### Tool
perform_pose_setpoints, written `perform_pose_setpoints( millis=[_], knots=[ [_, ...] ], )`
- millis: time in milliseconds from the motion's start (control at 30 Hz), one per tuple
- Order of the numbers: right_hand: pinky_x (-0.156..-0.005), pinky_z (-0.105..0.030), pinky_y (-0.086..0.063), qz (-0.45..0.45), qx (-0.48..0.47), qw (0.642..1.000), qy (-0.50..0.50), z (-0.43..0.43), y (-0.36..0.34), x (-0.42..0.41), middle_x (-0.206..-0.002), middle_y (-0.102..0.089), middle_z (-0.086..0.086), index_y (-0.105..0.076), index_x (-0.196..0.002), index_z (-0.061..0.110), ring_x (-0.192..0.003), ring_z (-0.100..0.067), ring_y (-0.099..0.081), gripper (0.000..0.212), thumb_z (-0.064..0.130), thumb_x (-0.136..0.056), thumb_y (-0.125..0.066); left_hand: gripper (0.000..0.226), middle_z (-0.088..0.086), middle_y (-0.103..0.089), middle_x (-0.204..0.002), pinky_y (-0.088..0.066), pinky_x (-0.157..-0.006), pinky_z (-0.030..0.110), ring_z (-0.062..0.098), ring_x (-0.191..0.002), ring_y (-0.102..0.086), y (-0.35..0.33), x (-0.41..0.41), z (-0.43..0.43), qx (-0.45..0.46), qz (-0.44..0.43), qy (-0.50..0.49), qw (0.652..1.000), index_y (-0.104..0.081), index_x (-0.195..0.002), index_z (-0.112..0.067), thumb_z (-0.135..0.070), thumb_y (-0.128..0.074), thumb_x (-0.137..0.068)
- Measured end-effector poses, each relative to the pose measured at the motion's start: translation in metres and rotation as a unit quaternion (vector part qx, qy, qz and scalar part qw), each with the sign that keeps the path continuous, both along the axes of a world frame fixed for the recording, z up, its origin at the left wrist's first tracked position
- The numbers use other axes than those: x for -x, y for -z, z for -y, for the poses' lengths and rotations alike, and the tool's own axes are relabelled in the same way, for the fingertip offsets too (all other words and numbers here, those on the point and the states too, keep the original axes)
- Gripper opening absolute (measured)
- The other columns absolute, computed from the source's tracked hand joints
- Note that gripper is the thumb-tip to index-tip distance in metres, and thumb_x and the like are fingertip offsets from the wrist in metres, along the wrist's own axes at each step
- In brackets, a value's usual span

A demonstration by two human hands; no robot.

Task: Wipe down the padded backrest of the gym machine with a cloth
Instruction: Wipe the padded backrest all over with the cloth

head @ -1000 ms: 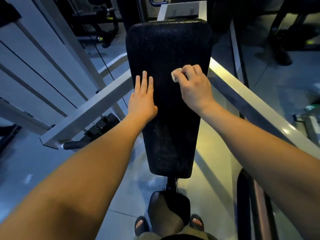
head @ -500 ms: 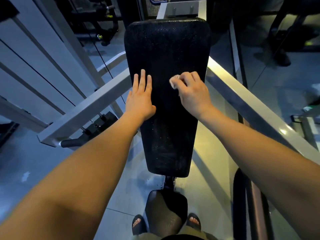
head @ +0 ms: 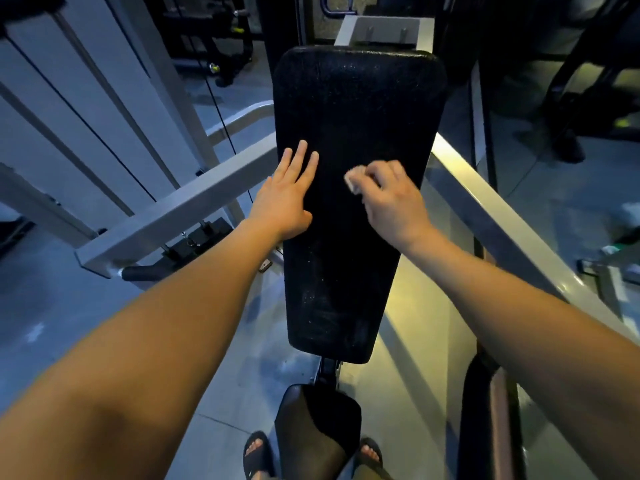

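Note:
A long black padded backrest [head: 356,109] runs up the middle of the head view, wider at the top. My left hand [head: 287,195] lies flat on its left edge with straight fingers. My right hand [head: 391,199] is curled round a small pale cloth [head: 351,180] and holds it against the pad near its middle. Only a corner of the cloth shows past my fingers.
Grey metal frame bars slant on both sides, one on the left [head: 180,209] and one on the right [head: 491,209]. A small black seat pad [head: 318,420] sits below the backrest, between my sandalled feet. Cables and a weight stack [head: 197,240] stand to the left.
My right hand has slid the cloth down the backrest, from its upper middle to about mid-height. My left hand has stayed flat on the left edge.

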State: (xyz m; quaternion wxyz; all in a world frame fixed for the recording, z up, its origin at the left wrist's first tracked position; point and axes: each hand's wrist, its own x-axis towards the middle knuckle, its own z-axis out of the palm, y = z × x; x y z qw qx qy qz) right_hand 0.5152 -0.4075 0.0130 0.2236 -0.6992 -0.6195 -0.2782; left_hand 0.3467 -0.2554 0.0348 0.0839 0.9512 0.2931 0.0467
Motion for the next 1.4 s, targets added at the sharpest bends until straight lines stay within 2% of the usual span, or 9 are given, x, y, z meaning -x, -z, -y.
perform_pose_setpoints(
  millis=[100, 367, 567, 700, 800, 900, 1067, 1267, 1400],
  knots=[
    [-0.073, -0.041, -0.046, -0.005, -0.046, 0.999, 0.02, -0.017, -0.006, -0.004, -0.103, -0.06, -0.015, -0.067, -0.11, 0.006, -0.088, -0.033, -0.052, 0.024, -0.003, -0.094, -0.051, 0.093, -0.012, 0.017, -0.168, -0.032, -0.102, 0.023, 0.013, -0.155, 0.008, 0.003, 0.017, 0.002, 0.063, 0.07, 0.015, 0.995, 0.002, -0.162, -0.033, -0.013, -0.056, -0.091],
    [-0.063, -0.044, -0.049, 0.056, 0.128, 0.985, -0.098, -0.002, 0.075, 0.027, -0.093, -0.055, -0.015, -0.06, -0.097, 0.002, -0.079, -0.032, -0.05, 0.006, -0.001, -0.093, -0.059, 0.074, -0.011, 0.004, -0.169, -0.038, -0.116, 0.037, 0.012, -0.155, -0.007, 0.055, 0.05, 0.007, 0.129, 0.06, -0.039, 0.989, -0.014, -0.162, -0.022, -0.004, -0.043, -0.096],
    [-0.068, -0.038, -0.041, 0.028, 0.004, 0.999, -0.031, -0.045, 0.003, 0.016, -0.1, -0.056, -0.015, -0.064, -0.107, 0.006, -0.085, -0.032, -0.049, 0.023, -0.003, -0.092, -0.049, 0.087, -0.019, 0.022, -0.165, -0.055, -0.078, 0.031, 0.017, -0.155, -0.013, 0.08, 0.063, 0.006, 0.142, -0.001, -0.04, 0.989, -0.003, -0.162, -0.031, -0.005, -0.049, -0.093],
    [-0.069, -0.04, -0.047, 0.041, 0.102, 0.99, -0.093, -0.03, 0.062, 0.037, -0.099, -0.056, -0.013, -0.061, -0.102, 0.006, -0.085, -0.03, -0.052, 0.009, 0.002, -0.093, -0.061, 0.096, -0.014, 0.025, -0.165, -0.046, -0.105, 0.035, 0.017, -0.156, 0.006, 0.094, 0.071, 0.0, 0.175, -0.079, -0.051, 0.98, 0.011, -0.157, -0.045, -0.011, -0.053, -0.095],
    [-0.062, -0.042, -0.048, 0.094, 0.177, 0.969, -0.143, -0.027, 0.078, 0.037, -0.092, -0.056, -0.013, -0.063, -0.094, 0.001, -0.08, -0.03, -0.054, 0.003, 0.003, -0.092, -0.065, 0.09, -0.001, -0.005, -0.17, -0.042, -0.109, 0.037, 0.025, -0.148, -0.031, 0.091, 0.07, 0.001, 0.221, -0.08, -0.06, 0.97, 0.006, -0.16, -0.04, -0.014, -0.053, -0.097],
    [-0.063, -0.042, -0.045, 0.107, 0.15, 0.974, -0.133, -0.04, 0.036, 0.03, -0.093, -0.055, -0.013, -0.063, -0.096, 0.006, -0.081, -0.032, -0.052, 0.009, 0.003, -0.091, -0.055, 0.063, 0.0, -0.066, -0.118, -0.057, -0.086, 0.04, 0.024, -0.091, -0.067, 0.077, 0.062, 0.004, 0.232, 0.063, -0.127, 0.962, -0.029, -0.159, -0.023, -0.014, -0.046, -0.099],
    [-0.066, -0.038, -0.04, 0.046, 0.05, 0.997, -0.037, -0.055, 0.006, 0.033, -0.097, -0.056, -0.014, -0.062, -0.101, 0.006, -0.083, -0.031, -0.051, 0.019, 0.002, -0.094, -0.045, 0.053, 0.011, -0.055, -0.146, -0.041, -0.113, 0.039, 0.028, -0.134, -0.053, 0.067, 0.045, -0.008, 0.259, 0.153, -0.226, 0.926, -0.044, -0.151, -0.008, -0.029, -0.055, -0.103],
    [-0.061, -0.042, -0.046, 0.103, 0.21, 0.961, -0.146, -0.036, 0.061, 0.043, -0.091, -0.056, -0.013, -0.064, -0.091, 0.004, -0.08, -0.032, -0.055, 0.008, 0.003, -0.087, -0.07, 0.031, 0.006, -0.07, -0.113, -0.054, -0.086, 0.036, 0.024, -0.102, -0.066, 0.078, 0.032, -0.017, 0.285, 0.167, -0.225, 0.917, -0.063, -0.126, -0.012, -0.028, -0.061, -0.1],
    [-0.064, -0.043, -0.043, 0.082, 0.093, 0.987, -0.098, -0.06, -0.007, 0.025, -0.092, -0.056, -0.014, -0.062, -0.094, 0.007, -0.079, -0.032, -0.051, 0.015, -0.003, -0.084, -0.056, 0.029, 0.005, -0.065, -0.103, -0.049, -0.077, 0.035, 0.025, -0.094, -0.063, 0.079, 0.027, -0.018, 0.274, 0.158, -0.248, 0.916, -0.06, -0.122, -0.01, -0.029, -0.061, -0.1]
  ],
)
